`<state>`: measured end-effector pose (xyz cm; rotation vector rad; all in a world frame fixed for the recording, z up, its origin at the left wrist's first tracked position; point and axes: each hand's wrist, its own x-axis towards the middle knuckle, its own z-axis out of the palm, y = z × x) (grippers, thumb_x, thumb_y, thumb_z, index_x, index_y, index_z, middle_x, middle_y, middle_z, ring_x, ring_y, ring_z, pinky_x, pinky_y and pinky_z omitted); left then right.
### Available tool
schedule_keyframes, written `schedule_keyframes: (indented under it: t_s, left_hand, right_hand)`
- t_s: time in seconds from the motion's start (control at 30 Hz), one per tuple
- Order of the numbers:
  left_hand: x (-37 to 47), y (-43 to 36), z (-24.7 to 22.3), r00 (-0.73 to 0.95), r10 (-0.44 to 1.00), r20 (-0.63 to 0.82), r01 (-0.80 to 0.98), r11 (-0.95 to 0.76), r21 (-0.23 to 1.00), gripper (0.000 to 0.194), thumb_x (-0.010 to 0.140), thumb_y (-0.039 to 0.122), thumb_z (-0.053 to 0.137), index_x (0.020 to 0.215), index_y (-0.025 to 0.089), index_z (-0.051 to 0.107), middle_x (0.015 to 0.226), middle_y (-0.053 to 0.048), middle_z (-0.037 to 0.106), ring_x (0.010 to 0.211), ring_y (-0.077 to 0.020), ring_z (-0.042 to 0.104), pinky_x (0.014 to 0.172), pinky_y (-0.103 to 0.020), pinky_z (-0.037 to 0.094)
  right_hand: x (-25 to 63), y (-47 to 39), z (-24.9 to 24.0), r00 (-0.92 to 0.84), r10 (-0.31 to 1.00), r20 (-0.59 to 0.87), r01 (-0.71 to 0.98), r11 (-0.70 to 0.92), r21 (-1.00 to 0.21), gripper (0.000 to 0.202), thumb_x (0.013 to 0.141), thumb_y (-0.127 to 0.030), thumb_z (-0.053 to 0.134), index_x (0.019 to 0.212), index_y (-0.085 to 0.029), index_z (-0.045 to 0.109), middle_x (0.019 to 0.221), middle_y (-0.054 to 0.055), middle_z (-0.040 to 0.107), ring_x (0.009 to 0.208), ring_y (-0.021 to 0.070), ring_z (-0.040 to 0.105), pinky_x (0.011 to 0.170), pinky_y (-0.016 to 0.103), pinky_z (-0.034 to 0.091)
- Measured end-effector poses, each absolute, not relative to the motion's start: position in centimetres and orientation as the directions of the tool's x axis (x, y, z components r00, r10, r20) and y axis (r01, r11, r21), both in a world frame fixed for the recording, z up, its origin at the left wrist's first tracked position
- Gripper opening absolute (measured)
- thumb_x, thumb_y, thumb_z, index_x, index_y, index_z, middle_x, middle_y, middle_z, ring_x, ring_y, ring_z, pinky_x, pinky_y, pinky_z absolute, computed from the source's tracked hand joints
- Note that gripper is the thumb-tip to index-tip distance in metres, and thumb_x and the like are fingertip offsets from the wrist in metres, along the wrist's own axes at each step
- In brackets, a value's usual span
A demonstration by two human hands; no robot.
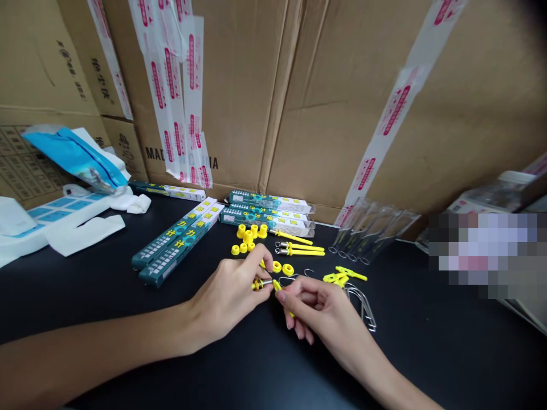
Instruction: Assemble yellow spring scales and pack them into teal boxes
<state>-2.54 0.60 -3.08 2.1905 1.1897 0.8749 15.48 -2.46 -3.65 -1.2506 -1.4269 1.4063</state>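
Observation:
In the head view my left hand [228,293] pinches a short metal spring piece [265,282] with yellow ends. My right hand [322,304] is closed on a small yellow plastic piece [277,286], its tip close to the spring piece; whether they touch I cannot tell. Just beyond my fingers lie yellow rings [288,269] and a thin metal hook [308,272]. Several yellow caps [248,236] stand farther back, beside yellow rods with metal springs [303,250]. Right of my right hand are flat yellow pieces [351,273] and a bunch of bent metal hooks [363,307].
Long green and white boxes [175,245] lie at left, with more boxes [269,216] at the back. Clear plastic tubes [370,230] lean against the cardboard wall [325,114]. A power strip [55,216] and blue bag [79,156] occupy the far left of the black table [171,364].

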Motion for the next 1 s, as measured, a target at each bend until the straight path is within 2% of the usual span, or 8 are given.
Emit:
schedule_keyframes:
  t_s: [0.23,0.4,0.47,0.57,0.7,0.77,0.87,1.0]
  left_hand:
    - [-2.7,0.8,-3.3,0.396,0.883,0.25,0.392,-0.409,0.824,0.018,0.083,0.017,0.066,0.095,0.025,0.057,0.088,0.006,0.075,0.083,-0.0134,0.075,0.076,-0.02,0.057]
    - [-2.5,1.3,-3.1,0.332,0.931,0.152,0.361,-0.274,0.891,0.02,0.082,0.025,0.069,0.101,0.022,0.065,0.087,0.002,0.079,0.071,-0.0157,0.075,0.068,-0.023,0.058]
    - [-2.4,1.4,-3.0,0.334,0.932,0.142,0.389,-0.273,0.88,0.02,0.083,0.028,0.069,0.102,0.021,0.069,0.089,0.0,0.079,0.071,-0.0165,0.074,0.068,-0.024,0.058]
    - [-2.4,1.3,-2.9,0.367,0.911,0.187,0.476,-0.357,0.803,0.014,0.088,0.033,0.063,0.09,0.023,0.073,0.089,0.001,0.078,0.081,-0.0174,0.072,0.072,-0.024,0.054]
    - [-2.4,0.9,-3.0,0.415,0.876,0.245,0.614,-0.468,0.636,0.022,0.095,0.036,0.054,0.084,0.023,0.068,0.086,0.0,0.072,0.085,-0.0187,0.067,0.074,-0.027,0.048]
    - [-2.4,0.7,-2.9,0.439,0.864,0.247,0.641,-0.494,0.587,0.025,0.098,0.035,0.047,0.084,0.022,0.064,0.087,-0.001,0.068,0.085,-0.0187,0.065,0.076,-0.028,0.047]
    - [-2.3,0.5,-2.7,0.471,0.853,0.223,0.632,-0.503,0.59,0.029,0.101,0.032,0.037,0.083,0.022,0.057,0.084,0.0,0.064,0.079,-0.0171,0.063,0.071,-0.027,0.045]
    - [-2.6,0.2,-2.5,0.519,0.832,0.195,0.569,-0.507,0.647,0.03,0.103,0.032,0.028,0.087,0.023,0.052,0.078,0.001,0.063,0.069,-0.016,0.061,0.065,-0.026,0.045]
  right_hand:
    - [15.9,-2.0,-3.2,-0.216,0.972,-0.096,0.084,-0.08,-0.993,0.047,0.068,-0.06,0.077,0.067,-0.017,0.058,0.057,-0.002,0.061,0.046,0.0083,0.051,0.045,0.02,0.041]
    - [15.9,-1.9,-3.4,-0.204,0.975,-0.084,0.037,-0.078,-0.996,0.046,0.067,-0.057,0.078,0.068,-0.016,0.058,0.058,-0.002,0.062,0.047,0.0085,0.051,0.045,0.02,0.04]
    - [15.9,-1.9,-3.7,-0.197,0.978,-0.063,0.011,-0.062,-0.998,0.044,0.07,-0.056,0.077,0.07,-0.016,0.06,0.059,-0.001,0.062,0.048,0.0083,0.051,0.045,0.019,0.04]
    - [15.9,-1.9,-3.8,-0.18,0.983,-0.041,-0.014,-0.044,-0.999,0.044,0.071,-0.056,0.077,0.071,-0.015,0.061,0.06,-0.001,0.063,0.049,0.0085,0.051,0.045,0.019,0.04]
    - [16.0,-1.8,-3.5,-0.155,0.987,-0.051,-0.023,-0.055,-0.998,0.047,0.066,-0.059,0.079,0.07,-0.016,0.061,0.061,-0.001,0.063,0.05,0.009,0.052,0.046,0.02,0.041]
    - [16.1,-1.7,-3.3,-0.151,0.987,-0.051,-0.028,-0.056,-0.998,0.047,0.068,-0.06,0.077,0.069,-0.016,0.061,0.061,-0.001,0.062,0.05,0.0087,0.051,0.047,0.021,0.041]
    - [16.2,-1.6,-3.2,-0.172,0.984,-0.035,-0.043,-0.043,-0.998,0.047,0.074,-0.061,0.072,0.07,-0.016,0.06,0.063,-0.001,0.061,0.05,0.008,0.05,0.048,0.02,0.04]
    - [16.3,-1.8,-3.3,-0.203,0.979,-0.022,-0.06,-0.035,-0.998,0.049,0.074,-0.064,0.07,0.073,-0.016,0.06,0.065,-0.001,0.062,0.052,0.0081,0.05,0.049,0.02,0.039]
